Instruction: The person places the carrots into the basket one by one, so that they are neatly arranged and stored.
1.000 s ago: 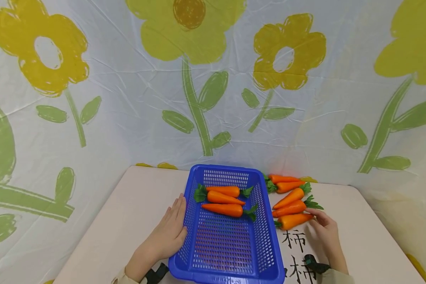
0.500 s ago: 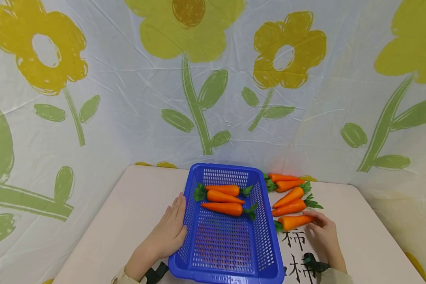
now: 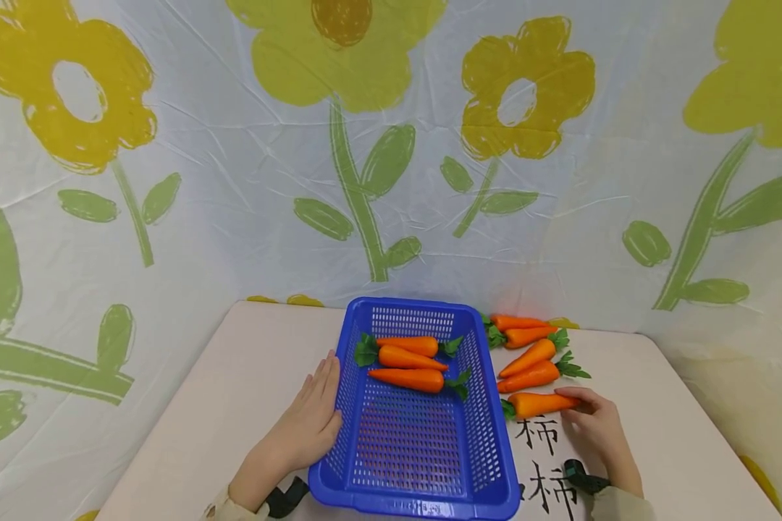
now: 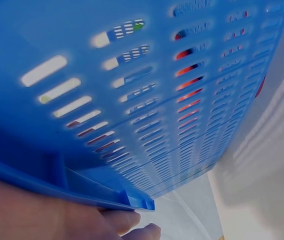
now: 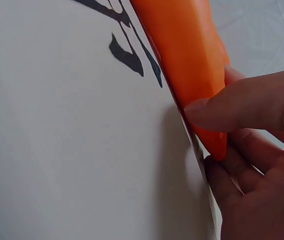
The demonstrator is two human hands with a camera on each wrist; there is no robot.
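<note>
A blue plastic basket (image 3: 409, 506) stands in the middle of the table, with three orange carrots (image 3: 409, 380) with green tops lying in its far half. My left hand (image 3: 306, 423) rests with straight fingers along the basket's left side. To the right of the basket, my right hand (image 3: 596, 427) pinches the pointed end of the nearest carrot (image 3: 536, 405) between thumb and fingers. Seen from the right wrist, the thumb (image 5: 207, 112) presses on that carrot's orange tip. Its leafy end points at the basket wall.
Several more carrots (image 3: 529, 376) lie in a column beside the basket's right wall. Black characters (image 3: 546, 485) mark the pale tabletop (image 3: 202, 405) near the right hand. A cloth with printed flowers (image 3: 528, 188) hangs behind the table.
The nearest carrot has shifted slightly toward me, away from the one beyond it, and the right thumb and fingers have taken hold of its tip. The left hand stays at the basket.
</note>
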